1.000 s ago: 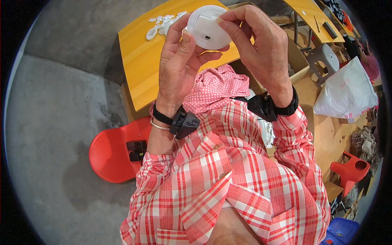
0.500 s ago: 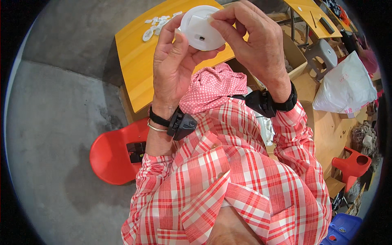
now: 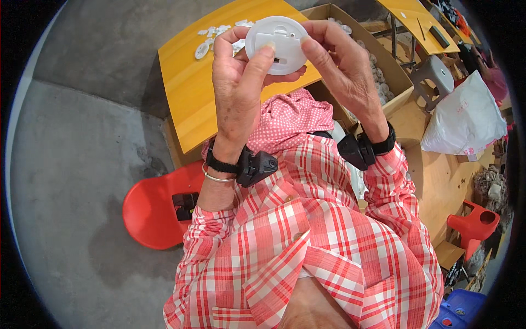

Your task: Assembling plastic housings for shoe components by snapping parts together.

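Above the yellow table, a round white plastic disc is held up between both hands. Its face carries a flat panel with a curved notch at the top and a small dark slot lower down. My left hand grips the left side, its thumb pressed on the panel and its fingers behind the disc. My right hand closes on the right rim, thumb tip at the edge and fingers partly hidden behind. Small white plastic pieces and an oval white part lie on the table beyond my left hand.
The yellow table lies beneath the hands. A cardboard box of whitish round items stands to the right. Past it are a grey stool and a white sack. A red seat is at lower left.
My right thumb and fingers have shifted from the panel's top to the disc's right rim. My left thumb has come onto the panel. The disc sits slightly lower and to the right.
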